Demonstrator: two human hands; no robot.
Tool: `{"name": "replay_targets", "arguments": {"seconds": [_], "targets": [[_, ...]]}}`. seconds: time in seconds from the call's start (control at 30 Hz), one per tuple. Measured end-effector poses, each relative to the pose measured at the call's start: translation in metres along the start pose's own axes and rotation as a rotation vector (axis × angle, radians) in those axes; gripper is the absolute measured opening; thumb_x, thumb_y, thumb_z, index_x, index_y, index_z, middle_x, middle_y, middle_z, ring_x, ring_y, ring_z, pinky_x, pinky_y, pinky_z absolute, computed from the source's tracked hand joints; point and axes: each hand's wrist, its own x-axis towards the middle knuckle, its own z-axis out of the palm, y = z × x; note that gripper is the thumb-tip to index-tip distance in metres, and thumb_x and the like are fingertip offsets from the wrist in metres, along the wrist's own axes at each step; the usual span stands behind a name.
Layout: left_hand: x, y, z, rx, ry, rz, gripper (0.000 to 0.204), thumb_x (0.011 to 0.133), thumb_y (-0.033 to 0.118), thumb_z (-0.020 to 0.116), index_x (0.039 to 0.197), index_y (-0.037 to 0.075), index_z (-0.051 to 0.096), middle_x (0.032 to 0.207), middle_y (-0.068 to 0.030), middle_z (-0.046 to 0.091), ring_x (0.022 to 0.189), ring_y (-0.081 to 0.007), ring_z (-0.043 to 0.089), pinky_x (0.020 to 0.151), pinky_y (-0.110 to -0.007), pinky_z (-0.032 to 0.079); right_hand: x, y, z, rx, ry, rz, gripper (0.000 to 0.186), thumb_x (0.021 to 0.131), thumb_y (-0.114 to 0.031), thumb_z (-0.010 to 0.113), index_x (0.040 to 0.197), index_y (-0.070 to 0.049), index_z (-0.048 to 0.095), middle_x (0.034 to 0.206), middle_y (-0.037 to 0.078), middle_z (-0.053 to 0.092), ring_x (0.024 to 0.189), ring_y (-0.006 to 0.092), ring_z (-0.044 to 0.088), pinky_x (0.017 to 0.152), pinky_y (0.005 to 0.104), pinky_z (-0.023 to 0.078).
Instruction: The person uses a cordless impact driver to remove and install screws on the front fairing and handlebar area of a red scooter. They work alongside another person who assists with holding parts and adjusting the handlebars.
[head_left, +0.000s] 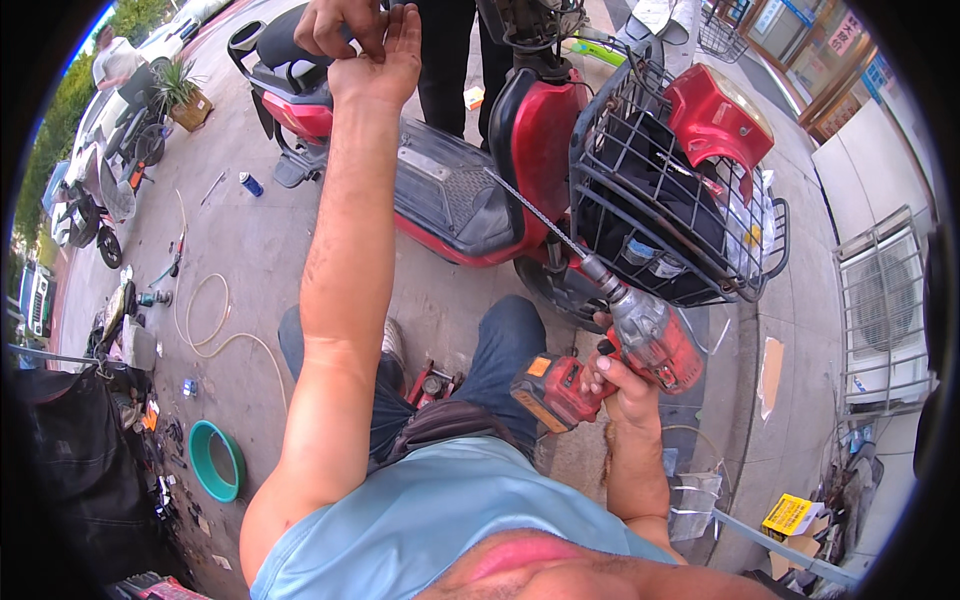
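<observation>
My left arm reaches out over the red electric scooter. My left hand is palm up with its fingers stretched out. Another person's hand has its fingertips at my palm; whether something small lies between them I cannot make out. In my right hand is a red and grey cordless drill, gripped by its handle, with the battery toward my lap. From its chuck a long masonry bit points up and left, across the scooter's front part.
The scooter's wire basket holds dark items and a red headlight cover. To the left, a thin hose, a blue can and a green basin lie on the ground. A caged air-conditioner unit stands right.
</observation>
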Motion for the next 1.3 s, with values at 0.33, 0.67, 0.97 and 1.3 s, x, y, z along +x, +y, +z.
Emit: {"name": "replay_targets", "arguments": {"seconds": [0.33, 0.67, 0.97, 1.3], "targets": [[-0.059, 0.007, -0.065, 0.336, 0.493, 0.136, 0.060, 0.108, 0.039, 0.024, 0.145, -0.007, 0.033, 0.145, -0.0254, 0.042, 0.134, -0.0423, 0.045, 0.113, -0.051, 0.041, 0.002, 0.010, 0.011, 0.014, -0.038, 0.037, 0.060, 0.081, -0.004, 0.066, 0.136, 0.008, 0.046, 0.066, 0.006, 0.053, 0.055, 0.0142, 0.053, 0.057, 0.0323, 0.050], [-0.207, -0.032, -0.057, 0.462, 0.443, 0.035, 0.029, 0.103, -0.001, 0.037, 0.130, -0.004, 0.046, 0.141, -0.0213, 0.049, 0.133, -0.0369, 0.049, 0.112, -0.046, 0.045, 0.009, 0.043, 0.022, -0.028, -0.080, 0.139, 0.053, 0.085, -0.004, 0.069, 0.136, -0.001, 0.054, 0.071, 0.000, 0.059, 0.057, 0.0063, 0.054, 0.056, 0.0228, 0.045], [-0.205, -0.045, -0.009, 0.133, 0.100, -0.062, 0.029, 0.105, 0.004, 0.035, 0.128, -0.005, 0.051, 0.137, -0.0168, 0.056, 0.135, -0.0319, 0.049, 0.114, -0.045, 0.043, 0.006, 0.029, 0.029, 0.002, -0.136, 0.068, 0.058, 0.084, -0.005, 0.070, 0.137, 0.003, 0.049, 0.073, 0.002, 0.058, 0.058, 0.0089, 0.054, 0.057, 0.0262, 0.047], [-0.187, -0.076, 0.043, 0.397, 0.029, -0.120, 0.026, 0.104, 0.004, 0.041, 0.129, -0.003, 0.046, 0.136, -0.0187, 0.055, 0.132, -0.0336, 0.051, 0.113, -0.047, 0.045, -0.015, -0.002, 0.025, -0.452, 0.040, -0.316, 0.056, 0.082, -0.004, 0.070, 0.133, 0.002, 0.050, 0.079, 0.003, 0.059, 0.059, 0.0093, 0.054, 0.056, 0.0257, 0.047]]}}
